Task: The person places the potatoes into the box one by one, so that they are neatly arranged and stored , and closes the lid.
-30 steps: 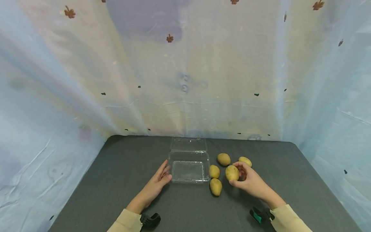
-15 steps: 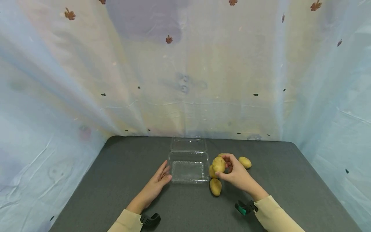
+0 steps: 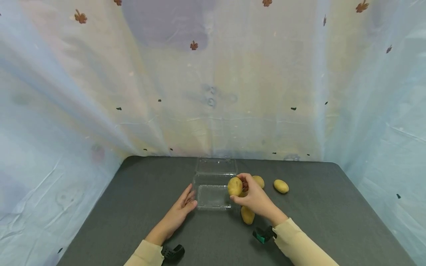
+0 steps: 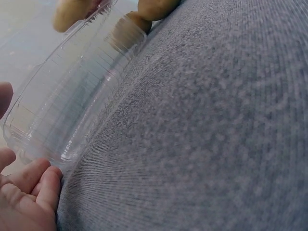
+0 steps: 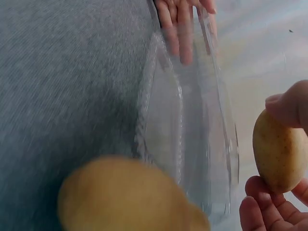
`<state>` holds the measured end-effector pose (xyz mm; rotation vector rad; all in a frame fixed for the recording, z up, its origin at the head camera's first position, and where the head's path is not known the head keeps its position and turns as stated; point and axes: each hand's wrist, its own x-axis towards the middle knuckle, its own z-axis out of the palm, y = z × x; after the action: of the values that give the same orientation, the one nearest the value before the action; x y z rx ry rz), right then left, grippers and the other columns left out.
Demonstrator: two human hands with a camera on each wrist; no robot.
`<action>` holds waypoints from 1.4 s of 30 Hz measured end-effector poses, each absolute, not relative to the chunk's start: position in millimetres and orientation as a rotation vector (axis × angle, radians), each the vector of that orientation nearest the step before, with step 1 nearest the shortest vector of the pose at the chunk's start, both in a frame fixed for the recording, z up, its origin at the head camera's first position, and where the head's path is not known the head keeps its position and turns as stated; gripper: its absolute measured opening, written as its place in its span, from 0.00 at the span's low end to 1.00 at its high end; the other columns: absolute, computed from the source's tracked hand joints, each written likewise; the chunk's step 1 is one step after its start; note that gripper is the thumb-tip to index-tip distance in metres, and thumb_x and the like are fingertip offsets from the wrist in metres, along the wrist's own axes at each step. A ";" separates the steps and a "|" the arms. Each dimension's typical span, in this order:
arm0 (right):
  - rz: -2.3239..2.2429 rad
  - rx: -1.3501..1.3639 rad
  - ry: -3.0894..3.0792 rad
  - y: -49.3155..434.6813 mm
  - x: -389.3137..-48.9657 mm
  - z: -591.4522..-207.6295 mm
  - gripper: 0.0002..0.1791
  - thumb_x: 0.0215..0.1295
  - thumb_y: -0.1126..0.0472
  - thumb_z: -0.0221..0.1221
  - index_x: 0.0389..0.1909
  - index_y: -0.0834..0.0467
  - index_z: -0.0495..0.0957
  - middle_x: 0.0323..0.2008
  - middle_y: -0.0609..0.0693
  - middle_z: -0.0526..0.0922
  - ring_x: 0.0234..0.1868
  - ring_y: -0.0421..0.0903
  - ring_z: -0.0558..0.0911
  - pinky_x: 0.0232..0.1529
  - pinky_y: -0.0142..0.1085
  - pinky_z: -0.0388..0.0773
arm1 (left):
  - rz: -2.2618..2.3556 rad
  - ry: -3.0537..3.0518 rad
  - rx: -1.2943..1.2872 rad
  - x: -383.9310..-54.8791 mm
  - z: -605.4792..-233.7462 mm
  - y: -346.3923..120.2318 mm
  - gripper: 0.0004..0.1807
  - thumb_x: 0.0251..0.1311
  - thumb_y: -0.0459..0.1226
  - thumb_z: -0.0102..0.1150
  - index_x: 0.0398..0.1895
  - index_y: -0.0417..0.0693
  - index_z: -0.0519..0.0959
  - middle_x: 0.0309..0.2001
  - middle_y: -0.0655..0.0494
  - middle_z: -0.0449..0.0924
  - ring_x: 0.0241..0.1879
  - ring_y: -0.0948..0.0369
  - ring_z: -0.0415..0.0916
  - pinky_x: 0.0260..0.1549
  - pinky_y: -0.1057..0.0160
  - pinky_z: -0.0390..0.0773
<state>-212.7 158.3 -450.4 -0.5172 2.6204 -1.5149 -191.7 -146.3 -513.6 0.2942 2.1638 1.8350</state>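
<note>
My right hand (image 3: 254, 197) pinches a potato (image 3: 235, 186) between thumb and fingers, over the right side of a clear plastic clamshell container (image 3: 213, 201). In the right wrist view the held potato (image 5: 277, 151) hangs above the container's rim. The container's lid (image 3: 216, 166) is folded back behind its base. My left hand (image 3: 179, 210) lies against the container's left wall with fingers extended; in the left wrist view its fingers (image 4: 45, 185) are right at the plastic. Nearest my right hand, a potato (image 3: 247, 215) lies below it, and another is mostly hidden behind the hand.
Two more potatoes rest on the dark grey table (image 3: 149, 192): one potato (image 3: 258, 181) just behind my right hand, one potato (image 3: 281, 186) farther right. A patterned pale curtain (image 3: 213, 111) rises at the table's back edge and along both sides.
My right hand has carried the potato leftward, from among the other potatoes to over the container's right side. My left hand has stayed in place.
</note>
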 end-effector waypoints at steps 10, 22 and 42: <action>-1.377 -0.599 2.698 122.8 -221.1 -448.9 0.39 0.57 0.53 0.70 0.65 0.55 0.61 0.54 0.49 0.70 0.49 0.44 0.76 0.49 0.40 0.77 | 1.849 2.173 0.283 -192.6 -514.5 -145.0 0.38 0.72 0.48 0.49 0.77 0.68 0.41 0.75 0.51 0.49 0.73 0.50 0.48 0.67 0.42 0.51; -1.182 -0.562 2.752 96.9 -233.2 -456.5 0.38 0.56 0.55 0.70 0.64 0.60 0.63 0.52 0.52 0.73 0.46 0.45 0.76 0.43 0.39 0.77 | 1.884 2.165 0.268 -190.0 -509.5 -141.6 0.38 0.71 0.47 0.51 0.78 0.65 0.44 0.75 0.46 0.50 0.73 0.47 0.48 0.67 0.41 0.51; -0.852 -0.572 2.783 83.8 -240.5 -458.0 0.35 0.52 0.49 0.71 0.60 0.57 0.70 0.40 0.46 0.76 0.34 0.42 0.75 0.33 0.40 0.74 | 1.890 2.159 0.342 -189.3 -515.0 -145.4 0.38 0.72 0.45 0.50 0.77 0.68 0.42 0.75 0.50 0.48 0.73 0.50 0.47 0.68 0.45 0.52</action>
<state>-240.5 83.8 -458.0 -0.5725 2.7832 -0.8522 -189.3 -145.4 -515.0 0.3417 2.1591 1.8899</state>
